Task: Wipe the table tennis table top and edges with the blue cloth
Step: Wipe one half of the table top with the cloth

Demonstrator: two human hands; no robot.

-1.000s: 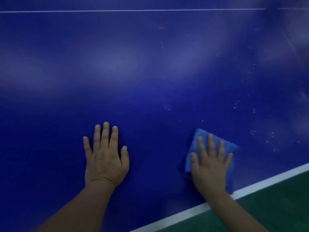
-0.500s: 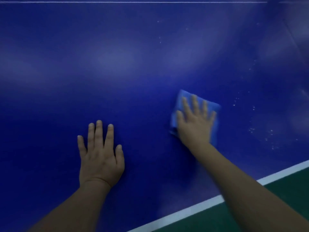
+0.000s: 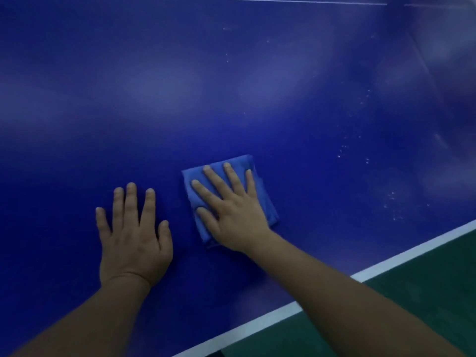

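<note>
The right hand [image 3: 231, 215], fingers spread, is pressing the folded blue cloth [image 3: 268, 202] onto the glossy bench [image 3: 180, 86] near its white edge line [image 3: 386, 266]; the left hand [image 3: 134, 240] is lying flat beside it; green floor [image 3: 412, 305] is showing beyond.

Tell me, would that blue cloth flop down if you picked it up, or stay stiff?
Probably floppy: the blue cloth is folded in soft layers with rumpled edges, so it would likely droop. It looks thin under the flat right hand, so likely light. It should slide easily on the smooth, shiny table top, though it may bunch up.
</note>
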